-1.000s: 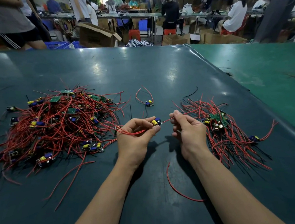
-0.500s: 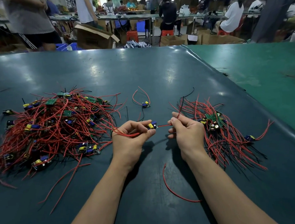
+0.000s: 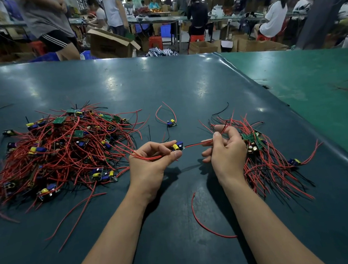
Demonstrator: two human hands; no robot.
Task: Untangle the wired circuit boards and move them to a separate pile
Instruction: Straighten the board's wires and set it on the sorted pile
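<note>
1. The left hand (image 3: pixel 151 167) pinched a small circuit board (image 3: pixel 178 146) at its fingers (image 3: pixel 176 154), with a loop of that board's red wire running under the palm. The right hand (image 3: pixel 225 148) pinched the board's other red lead (image 3: pixel 197 144) between thumb and forefinger, the remaining fingers loosely spread. The board hung just above the surface (image 3: pixel 165 80), between the two piles.

2. Risk: the wire under the left palm ran back at 9 o'clock toward the tangled pile (image 3: pixel 62 151). If it was snagged there, a pull to the right would likely drag neighbouring boards along or strain the solder joint.

3. Risk: the right hand hovered touching the upper strands of the sorted pile (image 3: pixel 271 161) at 3 o'clock. Laying the lead down carelessly could knot it into those wires and undo the sorting.

4. Risk: the pinch on the thin lead was slight; a tug might slip it free and let the board swing.

5. Around: a lone board (image 3: pixel 171 123) with looped wires lay at 12 o'clock from the hands, apart from both piles. A loose red wire (image 3: pixel 205 223) curved at 6 o'clock between the forearms. A stray black wire (image 3: pixel 221 109) lay at 1 o'clock.

6. In the way: nothing solid stood between the held board and the sorted pile; only the right hand itself and the pile's raised wire ends.
</note>
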